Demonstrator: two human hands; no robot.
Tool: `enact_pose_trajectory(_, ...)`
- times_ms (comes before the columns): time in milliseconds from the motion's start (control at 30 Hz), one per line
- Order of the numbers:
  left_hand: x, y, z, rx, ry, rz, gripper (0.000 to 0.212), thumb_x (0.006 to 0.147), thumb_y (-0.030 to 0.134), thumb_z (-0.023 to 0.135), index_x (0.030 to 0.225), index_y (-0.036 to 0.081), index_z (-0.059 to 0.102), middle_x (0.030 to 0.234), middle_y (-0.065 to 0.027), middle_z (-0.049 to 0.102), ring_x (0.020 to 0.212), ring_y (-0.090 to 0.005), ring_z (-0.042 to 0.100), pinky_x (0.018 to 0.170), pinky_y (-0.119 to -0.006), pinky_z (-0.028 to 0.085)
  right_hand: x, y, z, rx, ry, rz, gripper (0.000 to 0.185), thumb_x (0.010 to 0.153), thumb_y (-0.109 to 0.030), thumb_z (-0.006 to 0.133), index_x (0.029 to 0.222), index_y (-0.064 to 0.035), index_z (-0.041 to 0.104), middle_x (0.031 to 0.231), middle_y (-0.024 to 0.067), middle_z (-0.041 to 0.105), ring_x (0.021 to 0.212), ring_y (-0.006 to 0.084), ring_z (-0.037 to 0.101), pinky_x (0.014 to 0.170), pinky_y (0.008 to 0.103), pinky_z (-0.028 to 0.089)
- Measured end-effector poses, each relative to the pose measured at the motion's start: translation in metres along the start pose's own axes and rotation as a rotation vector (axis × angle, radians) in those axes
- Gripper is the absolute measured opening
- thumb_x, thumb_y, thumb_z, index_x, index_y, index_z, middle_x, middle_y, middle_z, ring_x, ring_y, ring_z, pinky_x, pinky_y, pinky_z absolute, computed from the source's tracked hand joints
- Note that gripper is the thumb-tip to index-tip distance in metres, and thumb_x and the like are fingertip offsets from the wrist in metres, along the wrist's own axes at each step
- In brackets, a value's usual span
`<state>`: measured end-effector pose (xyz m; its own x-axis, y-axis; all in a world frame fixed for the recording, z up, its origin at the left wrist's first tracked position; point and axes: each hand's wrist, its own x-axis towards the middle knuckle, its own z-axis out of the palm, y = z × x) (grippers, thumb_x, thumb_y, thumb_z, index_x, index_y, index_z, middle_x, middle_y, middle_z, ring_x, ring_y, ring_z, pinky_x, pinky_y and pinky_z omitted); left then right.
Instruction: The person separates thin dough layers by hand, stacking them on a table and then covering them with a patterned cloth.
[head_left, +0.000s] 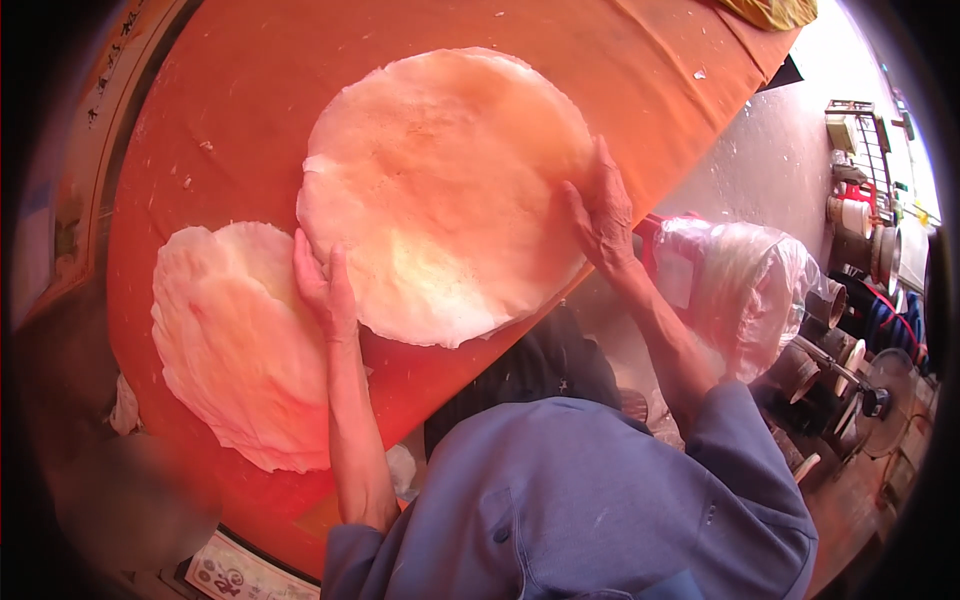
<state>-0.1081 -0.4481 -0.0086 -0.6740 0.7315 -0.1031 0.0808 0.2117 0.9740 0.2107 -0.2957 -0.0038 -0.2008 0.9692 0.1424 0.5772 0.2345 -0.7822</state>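
A large, thin, round pale sheet, perhaps dough or flatbread, lies on an orange cloth-covered table. My left hand is at the sheet's lower left edge, thumb over the rim and fingers spread along the side. On the right edge rests my right hand, its thumb on top and its fingers pointing up along the rim. Whether either hand grips the sheet is not clear. A second pale sheet, wrinkled and uneven in outline, lies left of my left forearm.
A clear plastic bag with contents sits beyond the table's edge, by my right forearm. Farther right are several pots and a metal rack. A yellow cloth lies at the far corner. Small pale scraps dot the table.
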Motion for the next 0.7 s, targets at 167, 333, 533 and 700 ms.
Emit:
enact_pose_trajectory(167, -0.007, -0.006, 0.014, 0.12, -0.005, 0.037, 0.064, 0.091, 0.002, 0.054, 0.144, -0.01, 0.02, 0.151, -0.0215, 0.027, 0.137, -0.0254, 0.033, 0.112, -0.035, 0.029, 0.004, 0.008, 0.001, -0.114, 0.05, 0.041, 0.06, 0.086, -0.01, 0.061, 0.14, 0.0025, 0.039, 0.131, 0.0247, 0.052, 0.122, 0.0389, 0.051, 0.102, 0.0407, 0.04)
enact_pose_trajectory(333, -0.01, -0.008, 0.018, 0.072, 0.017, 0.046, 0.067, 0.091, 0.003, 0.056, 0.145, -0.01, 0.017, 0.152, -0.0234, 0.023, 0.14, -0.0288, 0.029, 0.114, -0.037, 0.026, 0.004, 0.004, 0.002, 0.092, 0.058, 0.06, 0.06, 0.089, -0.011, 0.061, 0.142, -0.0001, 0.036, 0.13, 0.0239, 0.054, 0.117, 0.0345, 0.056, 0.098, 0.0379, 0.043)
enact_pose_trajectory(533, -0.038, 0.021, 0.005, 0.03, 0.026, -0.087, 0.076, 0.088, 0.012, 0.066, 0.144, -0.011, 0.019, 0.152, -0.0247, 0.023, 0.142, -0.0312, 0.023, 0.117, -0.039, 0.02, 0.053, -0.013, -0.03, -0.238, 0.13, -0.302, 0.065, 0.079, -0.021, 0.076, 0.132, 0.0019, 0.046, 0.124, 0.0224, 0.057, 0.113, 0.036, 0.056, 0.095, 0.0411, 0.045)
enact_pose_trajectory(700, -0.082, 0.018, 0.0, 0.089, 0.059, -0.18, 0.08, 0.085, 0.015, 0.07, 0.144, -0.009, 0.022, 0.149, -0.0234, 0.029, 0.139, -0.031, 0.029, 0.114, -0.039, 0.025, 0.128, -0.061, 0.026, -0.381, 0.034, -0.566, 0.063, 0.083, -0.036, 0.068, 0.132, -0.0006, 0.049, 0.098, 0.0169, 0.064, 0.09, 0.0329, 0.061, 0.08, 0.0406, 0.05)
